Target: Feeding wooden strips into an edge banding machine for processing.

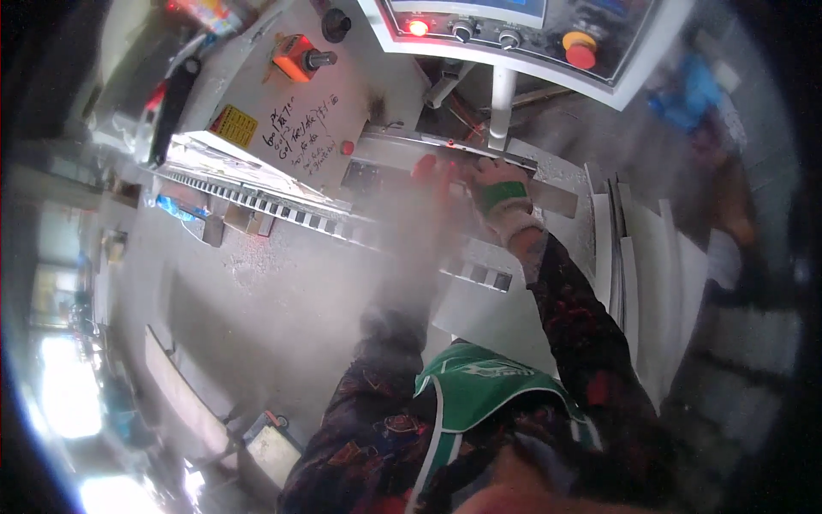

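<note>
L hand [434, 176] & R hand [499, 184] close together now, grips unclear, at grey strip [556, 200], running approx L–R.

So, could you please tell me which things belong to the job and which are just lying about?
Apparently part of the job:
- right hand, gloved
- left hand, hazy
- grey strip beside the right hand
- control panel

Apparently lying about:
- orange device
- blue bottle-like thing
- white strips at right
</note>
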Demonstrator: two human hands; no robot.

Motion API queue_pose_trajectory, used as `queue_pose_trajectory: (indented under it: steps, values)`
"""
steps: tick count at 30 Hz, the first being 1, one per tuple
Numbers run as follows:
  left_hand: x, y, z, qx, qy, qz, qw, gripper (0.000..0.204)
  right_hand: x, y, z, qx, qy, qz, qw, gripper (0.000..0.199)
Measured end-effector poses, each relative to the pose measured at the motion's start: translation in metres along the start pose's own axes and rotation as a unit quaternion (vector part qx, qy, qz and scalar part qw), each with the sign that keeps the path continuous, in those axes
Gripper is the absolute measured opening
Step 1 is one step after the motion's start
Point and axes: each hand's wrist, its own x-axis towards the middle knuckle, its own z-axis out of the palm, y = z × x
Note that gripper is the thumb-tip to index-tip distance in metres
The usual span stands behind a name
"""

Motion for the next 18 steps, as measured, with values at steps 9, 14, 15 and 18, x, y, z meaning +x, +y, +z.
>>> queue_pose_trajectory:
  steps: [9,14,15,18]
  values:
    - [-0.018,0.063,0.021,0.091,-0.082,-0.034,0.992,0.054,-0.095,0.061,-0.027,-0.040,0.011,0.053,0.998,0.039]
    - [0.039,0.072,-0.037,0.171,0.050,0.036,0.983,0.048,-0.060,0.051,-0.020,-0.009,0.034,0.010,0.999,0.034]
    - [0.035,0.082,-0.038,0.143,0.041,-0.030,0.988,0.048,-0.055,0.037,-0.031,-0.005,0.001,0.024,1.000,0.031]
    - [-0.006,0.094,-0.007,0.089,-0.026,0.026,0.995,0.047,-0.050,0.027,-0.027,-0.027,-0.029,0.055,0.998,0.025]
